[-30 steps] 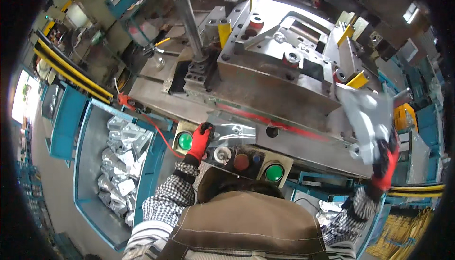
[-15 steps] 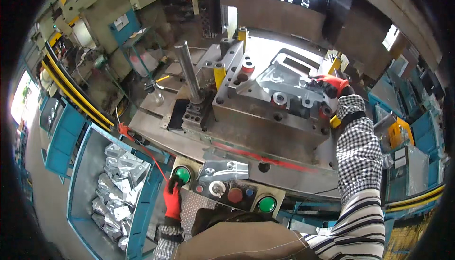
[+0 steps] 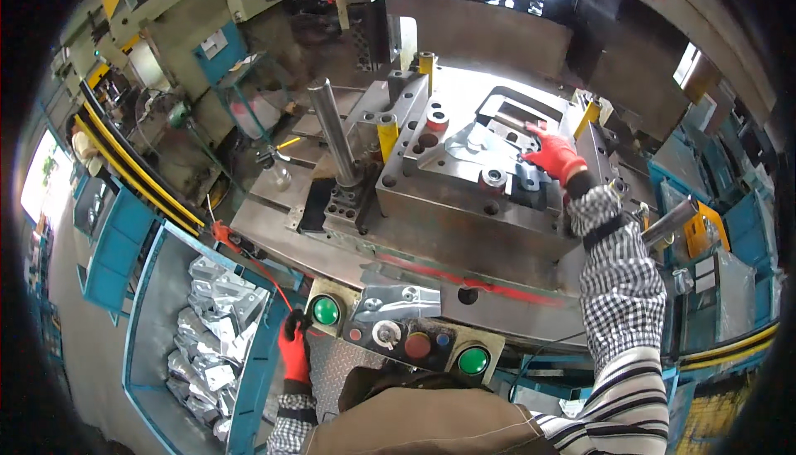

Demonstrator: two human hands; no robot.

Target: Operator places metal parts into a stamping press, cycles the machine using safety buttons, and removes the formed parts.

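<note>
My right hand (image 3: 554,155), in a red glove, is over the right part of the steel die block (image 3: 439,194), with its fingers spread. Close to those fingers, a shiny stamped metal part (image 3: 475,145) lies on top of the die; I cannot tell whether they touch it. My left hand (image 3: 293,349), in a red glove with dark fingertips, is low beside the left green button (image 3: 325,311), just off its edge. Its small, dark fingers do not show clearly how they are bent. A second metal part (image 3: 400,301) rests on the control panel (image 3: 371,316) between the two green buttons.
A blue bin (image 3: 143,322) at the left holds many metal parts (image 3: 217,322). An upright steel post (image 3: 333,131) stands left of the die. A red-handled tool (image 3: 224,235) with a red cord lies by the bin. Another green button (image 3: 473,360) sits at the panel's right.
My left hand has come off the left green button, down and to the left. My right hand has shifted left over the die, and its fingers have spread.
</note>
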